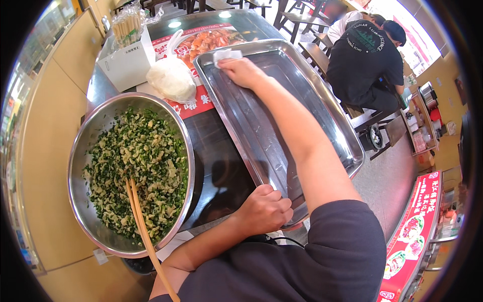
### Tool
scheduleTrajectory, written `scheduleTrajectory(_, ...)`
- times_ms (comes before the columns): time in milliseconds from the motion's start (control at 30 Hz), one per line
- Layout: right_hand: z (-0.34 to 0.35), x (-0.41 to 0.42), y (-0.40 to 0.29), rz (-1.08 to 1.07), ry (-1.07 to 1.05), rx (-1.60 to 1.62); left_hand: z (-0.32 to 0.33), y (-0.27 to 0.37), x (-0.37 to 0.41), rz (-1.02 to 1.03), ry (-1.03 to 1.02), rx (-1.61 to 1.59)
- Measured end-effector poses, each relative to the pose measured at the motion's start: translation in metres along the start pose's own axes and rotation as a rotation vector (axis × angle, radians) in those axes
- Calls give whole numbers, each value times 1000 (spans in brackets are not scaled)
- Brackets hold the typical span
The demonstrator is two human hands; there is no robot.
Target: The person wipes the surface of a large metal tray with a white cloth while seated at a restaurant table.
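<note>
A large rectangular stainless steel tray (260, 124) lies on the dark table in front of me. My right hand (243, 71) presses a folded white paper towel or cloth (226, 56) into the tray's far left corner. At the near end, my left hand (266, 209) is closed on the tray's rim. To the left stands a round steel bowl (75, 151) of chopped greens mixed with pale bits (139, 162). Long wooden chopsticks (141, 226) stick out of the mixture towards me. Beyond the bowl, a knotted plastic bag (173, 79) with something whitish inside rests on a red printed sheet (203, 102).
A white box (130, 68) holding wrapped disposable chopsticks (128, 28) stands at the far left of the table (222, 151). A person in a black T-shirt (368, 64) bends over another table at upper right, beside another person. A red sign with food pictures (411, 234) is at lower right.
</note>
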State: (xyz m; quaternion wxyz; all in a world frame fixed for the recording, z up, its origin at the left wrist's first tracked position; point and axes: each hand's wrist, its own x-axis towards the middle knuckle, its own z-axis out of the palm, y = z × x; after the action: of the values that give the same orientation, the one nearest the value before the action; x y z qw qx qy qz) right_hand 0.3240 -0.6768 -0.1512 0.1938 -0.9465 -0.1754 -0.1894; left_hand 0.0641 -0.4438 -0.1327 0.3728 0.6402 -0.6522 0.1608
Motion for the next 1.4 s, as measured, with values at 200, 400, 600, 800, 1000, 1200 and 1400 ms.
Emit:
scheduleTrajectory(200,-55,-41,62,417,-73,-263,5,-1,-6,10,21,3)
scheduleTrajectory(400,-87,-55,89,492,-340,-803,3,0,-8,-5,10,-9)
scheduleTrajectory(600,-101,-77,83,448,-442,-957,6,1,-7,-15,62,-12)
scheduleTrajectory(800,-134,-146,43,406,-465,-944,1,2,-5,1,25,41)
scheduleTrajectory(1000,-167,-226,-18,331,-582,-940,-4,-1,0,2,17,116)
scheduleTrajectory(1200,-215,-297,-71,265,-613,-757,-1,3,2,24,90,140)
scheduleTrajectory(1400,-232,-328,-97,551,-597,-533,0,5,2,31,125,142)
